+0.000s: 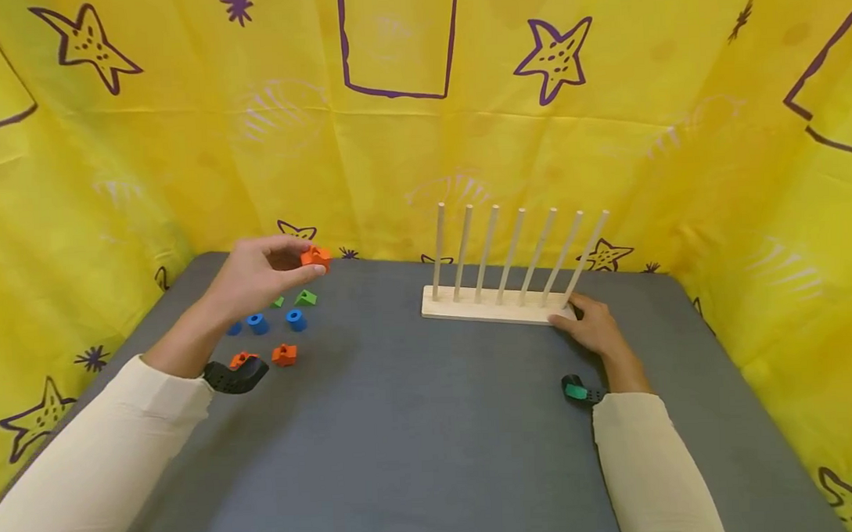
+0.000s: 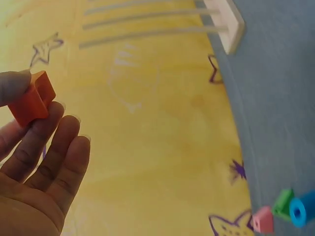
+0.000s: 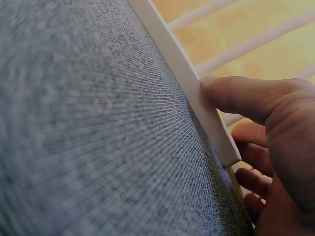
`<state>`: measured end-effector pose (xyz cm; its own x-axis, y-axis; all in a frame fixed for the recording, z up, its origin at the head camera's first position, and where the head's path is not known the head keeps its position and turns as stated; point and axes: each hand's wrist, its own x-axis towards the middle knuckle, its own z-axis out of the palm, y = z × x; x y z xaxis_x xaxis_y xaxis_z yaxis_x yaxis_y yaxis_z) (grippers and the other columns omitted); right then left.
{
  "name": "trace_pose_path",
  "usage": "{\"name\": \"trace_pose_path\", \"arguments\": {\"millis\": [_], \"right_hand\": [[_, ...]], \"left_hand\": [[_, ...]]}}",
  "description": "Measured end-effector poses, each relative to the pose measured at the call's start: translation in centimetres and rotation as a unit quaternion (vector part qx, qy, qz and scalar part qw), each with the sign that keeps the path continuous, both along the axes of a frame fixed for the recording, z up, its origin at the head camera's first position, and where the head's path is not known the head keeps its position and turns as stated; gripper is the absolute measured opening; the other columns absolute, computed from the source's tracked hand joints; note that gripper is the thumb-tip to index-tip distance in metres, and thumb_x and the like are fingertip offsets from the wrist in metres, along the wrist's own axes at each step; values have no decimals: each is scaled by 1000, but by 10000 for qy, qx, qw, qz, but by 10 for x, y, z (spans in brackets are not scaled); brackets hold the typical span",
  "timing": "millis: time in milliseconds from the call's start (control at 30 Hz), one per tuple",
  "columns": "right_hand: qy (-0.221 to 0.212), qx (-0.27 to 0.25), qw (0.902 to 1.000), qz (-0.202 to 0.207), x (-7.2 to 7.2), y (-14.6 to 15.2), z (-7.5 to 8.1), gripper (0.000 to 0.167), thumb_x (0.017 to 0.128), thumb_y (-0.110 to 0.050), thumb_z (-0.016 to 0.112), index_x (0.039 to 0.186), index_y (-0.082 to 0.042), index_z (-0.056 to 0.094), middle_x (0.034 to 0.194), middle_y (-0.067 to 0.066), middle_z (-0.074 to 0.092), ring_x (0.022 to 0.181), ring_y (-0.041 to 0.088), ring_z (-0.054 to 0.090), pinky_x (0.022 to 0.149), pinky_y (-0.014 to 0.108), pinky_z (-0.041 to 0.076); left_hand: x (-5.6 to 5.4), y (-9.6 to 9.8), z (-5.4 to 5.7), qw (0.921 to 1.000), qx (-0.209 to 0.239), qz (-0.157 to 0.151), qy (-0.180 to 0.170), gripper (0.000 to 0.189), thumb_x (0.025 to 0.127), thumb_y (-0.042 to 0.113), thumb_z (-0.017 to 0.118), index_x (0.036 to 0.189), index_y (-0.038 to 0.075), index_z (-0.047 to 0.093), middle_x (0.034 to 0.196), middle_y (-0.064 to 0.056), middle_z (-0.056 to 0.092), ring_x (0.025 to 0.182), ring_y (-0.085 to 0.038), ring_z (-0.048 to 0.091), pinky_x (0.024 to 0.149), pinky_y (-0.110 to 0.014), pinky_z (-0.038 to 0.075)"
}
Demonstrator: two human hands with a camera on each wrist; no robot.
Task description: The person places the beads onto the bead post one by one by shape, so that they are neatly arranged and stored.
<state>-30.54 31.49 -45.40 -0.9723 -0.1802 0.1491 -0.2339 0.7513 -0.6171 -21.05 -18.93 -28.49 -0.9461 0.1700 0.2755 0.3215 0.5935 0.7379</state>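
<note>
While the left hand (image 1: 260, 272) is pinching an orange block (image 1: 316, 259) with a hole in it between thumb and fingertips, the right hand (image 1: 596, 326) is gripping the right end of a wooden base (image 1: 484, 305), its thumb pressing the near edge and its other fingers curling behind. The held block is hovering above the gray surface (image 1: 417, 423), well apart from the base and to its left. Seven upright wooden pegs (image 1: 488, 248) are rising in a row from the base, which is lying on the surface. Below and near the left hand, small loose pieces are resting in rough rows: green triangular blocks (image 1: 306, 298) farthest back, blue cylinders (image 1: 296, 320) in the middle, and two more orange blocks (image 1: 284, 355) nearest the viewer, one partly hidden by the black wrist strap (image 1: 236, 376). The left wrist view is also showing a pink block (image 2: 263, 220) beside a green one. A yellow curtain (image 1: 394, 157) with purple starfish drawings is hanging behind everything.
</note>
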Motion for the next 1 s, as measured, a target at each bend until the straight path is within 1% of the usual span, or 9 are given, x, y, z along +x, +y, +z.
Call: {"name": "trace_pose_path", "arguments": {"millis": [67,200,267,367,500,633,800,1000], "right_hand": [[-100,-42,9999,-33,0,-1,1,66,89,-31,72,138,6,47,135,33,46,125,51,38,102,62,28],[-268,-81,9996,-103,0,-2,3,68,89,-31,72,139,6,45,137,33,43,126,51,36,102,62,28],[-294,-87,9995,-120,0,-2,3,69,88,-32,72,140,5,45,137,33,43,126,51,36,102,62,28],[-296,-102,9994,-129,-1,-2,3,68,88,-33,72,140,4,45,138,32,43,126,50,37,102,62,28],[-282,-48,9995,-119,-1,-2,2,68,89,-33,71,140,4,46,137,32,44,125,50,38,101,62,29],[-363,-61,9992,-171,0,-3,2,68,89,-33,71,141,4,45,138,31,43,127,49,37,102,61,29],[-420,-93,9988,-250,-1,-4,2,70,88,-32,72,141,4,45,139,30,43,128,48,36,103,61,27],[-428,-90,9987,-269,-1,-2,3,70,88,-33,72,141,4,45,139,30,43,129,48,35,103,61,27]], "left_hand": [[-3,10,2,9998,38,-191,24,38,84,25,78,113,1,68,95,-9,69,84,-18,65,68,-23,52],[-11,34,7,9993,115,-337,80,35,83,22,79,111,2,70,95,-7,69,83,-20,65,69,-25,51],[-15,48,10,9990,161,-399,120,34,82,21,80,110,3,70,95,-7,69,82,-21,64,67,-27,52],[-22,69,16,9979,216,-577,213,33,82,20,79,110,4,70,95,-5,68,82,-20,63,68,-29,53],[-30,94,24,9956,377,-798,305,33,82,17,79,110,3,69,95,-7,68,82,-21,62,69,-30,53],[-37,115,30,9935,626,-887,357,29,81,14,80,105,2,69,92,-8,68,81,-22,62,68,-30,52],[-44,136,38,9897,945,-1013,350,25,83,16,78,104,5,69,92,-5,67,82,-19,61,68,-33,51],[-56,167,49,9803,1473,-1286,279,25,84,12,77,106,3,68,96,-8,66,85,-22,59,74,-32,51]]}}
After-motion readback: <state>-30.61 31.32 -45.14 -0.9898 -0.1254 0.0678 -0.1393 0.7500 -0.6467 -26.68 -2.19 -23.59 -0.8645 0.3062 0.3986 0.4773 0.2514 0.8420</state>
